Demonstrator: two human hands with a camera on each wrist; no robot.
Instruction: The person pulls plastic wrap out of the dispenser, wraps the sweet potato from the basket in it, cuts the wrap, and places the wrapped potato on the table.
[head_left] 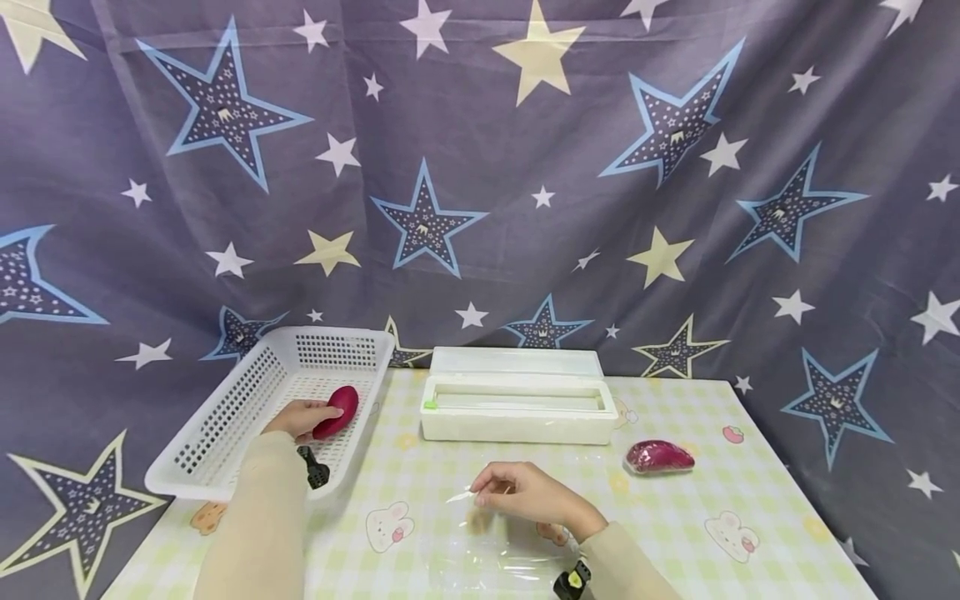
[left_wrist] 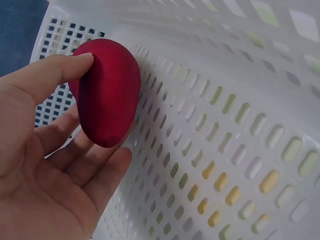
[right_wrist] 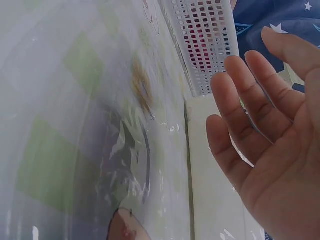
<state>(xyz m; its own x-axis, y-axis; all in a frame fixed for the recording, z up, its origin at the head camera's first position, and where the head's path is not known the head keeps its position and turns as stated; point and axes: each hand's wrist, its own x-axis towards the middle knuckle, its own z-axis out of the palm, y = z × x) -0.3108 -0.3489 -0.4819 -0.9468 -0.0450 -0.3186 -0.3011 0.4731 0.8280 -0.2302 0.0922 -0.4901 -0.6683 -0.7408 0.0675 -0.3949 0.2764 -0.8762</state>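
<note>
mango-shaped red fruit (head_left: 342, 414) held in your left hand (head_left: 296, 418), within the white basket (head_left: 187, 486)

you have the fruit between thumb and fingers, the fingers partly opened out behind it — a light hold, and the skin looks smooth, so it could slip. press evenly with the thumb and bring more finger round the underside before you turn your wrist. i cannot tell whether its lower end touches the basket. your right hand (head_left: 525, 493) is half open, fingers loosely bent, thumb apart, gripping nothing; it is by the clear film (head_left: 510, 575), and whether a fingertip touches that i cannot tell.

the fruit is close to the basket's right wall, so raise it well above the rim before any sideways move. between wall and film runs a strip of checked tablecloth (head_left: 348, 558) to cross. the film box (head_left: 517, 428) stands behind, lid (head_left: 517, 362) tipped back — pass in front. thin film could crease if your right sleeve (head_left: 622, 567) drags over it.
</note>
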